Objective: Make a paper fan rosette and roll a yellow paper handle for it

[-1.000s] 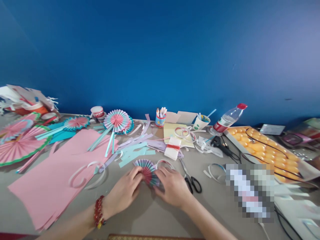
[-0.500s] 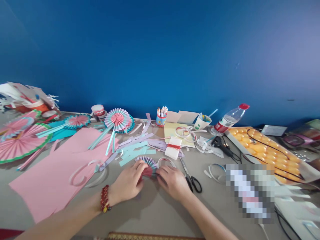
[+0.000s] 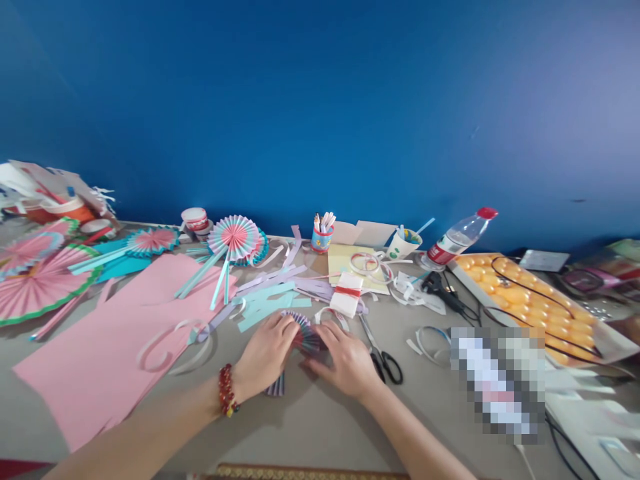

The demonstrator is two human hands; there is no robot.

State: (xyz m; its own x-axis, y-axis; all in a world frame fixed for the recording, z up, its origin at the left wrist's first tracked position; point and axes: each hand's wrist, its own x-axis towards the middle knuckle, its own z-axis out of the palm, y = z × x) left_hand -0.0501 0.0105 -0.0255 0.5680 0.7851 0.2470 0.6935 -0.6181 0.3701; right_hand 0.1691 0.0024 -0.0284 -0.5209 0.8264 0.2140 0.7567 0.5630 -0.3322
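A small pleated paper fan (image 3: 306, 335), striped in pink, teal and purple, lies on the grey table (image 3: 310, 427) between my hands. My left hand (image 3: 265, 353), with a red bead bracelet on the wrist, has its fingers curled over the fan's left side. From the right, my right hand (image 3: 345, 360) presses on the fan with bent fingers. Under my left hand a folded purple strip (image 3: 277, 385) sticks out toward me. Most of the fan is hidden by my fingers.
Pink paper sheets (image 3: 120, 333) lie at the left, with finished paper fans (image 3: 234, 239) behind them. Black scissors (image 3: 383, 360) lie just right of my right hand. A water bottle (image 3: 457, 237), a pen cup (image 3: 321, 237), a paper cup (image 3: 401, 245), an orange tray (image 3: 540, 300) and black cables stand farther right.
The fan, spread open a second ago, is now squeezed smaller between my hands. Both hands have moved slightly away from me, and a purple strip now shows under my left hand.
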